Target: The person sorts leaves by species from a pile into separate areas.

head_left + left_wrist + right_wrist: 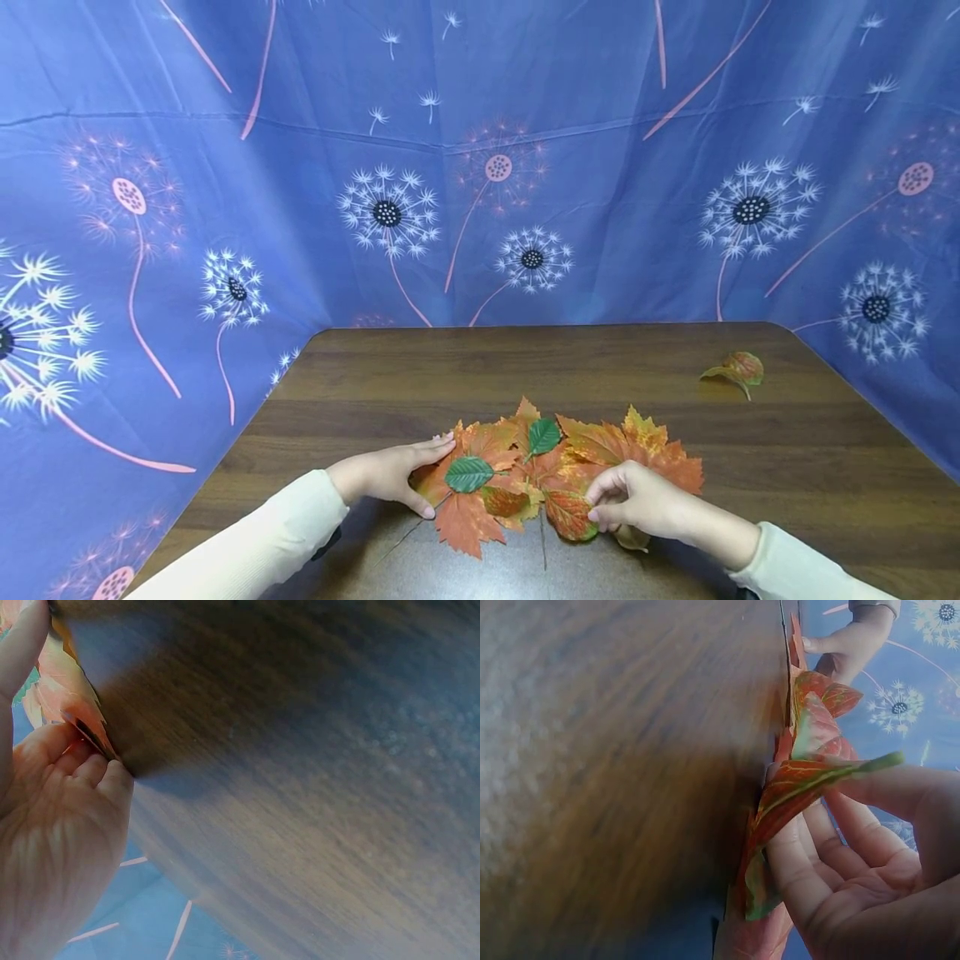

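Observation:
Orange maple-shaped artificial leaves [465, 521] lie in a wide, overlapping spread near the table's front edge. Two small green leaves, one at the left [469, 474] and one farther back [543, 436], lie on top. My right hand [645, 500] pinches a red-and-green oval leaf [572, 513] between thumb and fingers at the front of the spread; its curled edge and stem [870, 763] show in the right wrist view. At the left end, my left hand [393, 471] rests with fingers extended against the orange leaves, thumb apart. Its fingertips touch a leaf edge [75, 686] in the left wrist view.
A loose red-and-green leaf [742, 367] lies at the back right of the brown wooden table [360, 375]. Thin dark stems [543, 542] stick out toward the front. Blue dandelion-print cloth [600, 167] hangs behind and along the sides.

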Motion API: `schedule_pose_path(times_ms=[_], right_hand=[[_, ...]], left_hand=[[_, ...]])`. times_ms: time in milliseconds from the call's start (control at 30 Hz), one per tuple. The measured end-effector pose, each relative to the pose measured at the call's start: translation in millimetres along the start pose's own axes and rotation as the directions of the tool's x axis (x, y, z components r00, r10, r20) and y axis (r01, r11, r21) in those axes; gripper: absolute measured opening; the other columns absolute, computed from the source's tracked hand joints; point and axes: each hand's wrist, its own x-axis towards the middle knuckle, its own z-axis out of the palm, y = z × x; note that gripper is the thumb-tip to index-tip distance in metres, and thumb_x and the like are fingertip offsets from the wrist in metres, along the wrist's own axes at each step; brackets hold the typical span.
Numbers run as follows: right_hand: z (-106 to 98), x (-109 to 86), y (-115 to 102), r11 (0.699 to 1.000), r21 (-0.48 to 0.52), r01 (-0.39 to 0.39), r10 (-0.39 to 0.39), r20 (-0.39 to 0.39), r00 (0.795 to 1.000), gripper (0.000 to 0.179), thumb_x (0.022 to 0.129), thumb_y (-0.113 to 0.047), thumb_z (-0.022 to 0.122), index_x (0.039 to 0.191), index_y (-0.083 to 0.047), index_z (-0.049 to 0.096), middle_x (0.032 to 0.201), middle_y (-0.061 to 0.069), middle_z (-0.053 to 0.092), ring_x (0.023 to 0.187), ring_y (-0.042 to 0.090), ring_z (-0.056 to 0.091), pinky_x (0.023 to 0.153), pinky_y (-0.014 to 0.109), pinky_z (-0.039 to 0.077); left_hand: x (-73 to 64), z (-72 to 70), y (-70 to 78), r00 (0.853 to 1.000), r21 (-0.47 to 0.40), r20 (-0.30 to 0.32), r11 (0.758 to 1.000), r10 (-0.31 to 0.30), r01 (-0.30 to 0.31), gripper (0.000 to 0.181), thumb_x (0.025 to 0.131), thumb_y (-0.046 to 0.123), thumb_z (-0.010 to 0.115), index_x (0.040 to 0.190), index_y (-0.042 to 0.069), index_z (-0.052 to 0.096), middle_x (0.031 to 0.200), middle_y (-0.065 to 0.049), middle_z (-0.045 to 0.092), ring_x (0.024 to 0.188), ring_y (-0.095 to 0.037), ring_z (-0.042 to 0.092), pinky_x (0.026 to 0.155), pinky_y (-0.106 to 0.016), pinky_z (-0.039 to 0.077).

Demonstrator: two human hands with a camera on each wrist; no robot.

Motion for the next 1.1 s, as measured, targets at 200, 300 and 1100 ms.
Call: schedule_pose_path(times_ms=[200,300,1100], right_hand=[[1,-1.0,1,0.999,0.037,0.019,-0.019,-0.013,1.000,0.016,0.085,-0.003,0.069,0.090,0.012,0.065,0.079,0.021,0.070,0.063,0.007,0.064,0.059,0.027,0.055],[-1,-1.4,0,0.998,0.057,0.019,-0.019,-0.013,1.000,0.018,0.086,-0.003,0.069,0.092,0.013,0.064,0.081,0.021,0.070,0.065,0.008,0.064,0.061,0.027,0.055],[-23,16.0,-30,1.000,0.019,0.013,-0.011,-0.121,0.993,0.025,0.087,-0.010,0.070,0.100,0.010,0.064,0.086,0.012,0.071,0.076,0.023,0.070,0.072,0.038,0.058]], left_hand=[[0.6,2.8,-1.3,1.000,-0.005,-0.001,1.000,0.007,-0.007,0.100,0.076,0.031,0.081,0.155,0.010,0.024,0.163,-0.008,0.017,0.149,-0.030,0.017,0.117,-0.054,0.020],[0.8,3.5,-0.8,1.000,0.004,-0.005,1.000,0.011,-0.011,0.100,0.076,0.031,0.082,0.155,0.010,0.024,0.162,-0.008,0.018,0.149,-0.030,0.018,0.117,-0.053,0.021],[-0.9,-0.1,2.4,1.000,-0.022,0.005,1.000,-0.018,0.018,0.101,0.076,0.030,0.082,0.155,0.011,0.023,0.163,-0.007,0.014,0.150,-0.029,0.015,0.117,-0.054,0.019]])
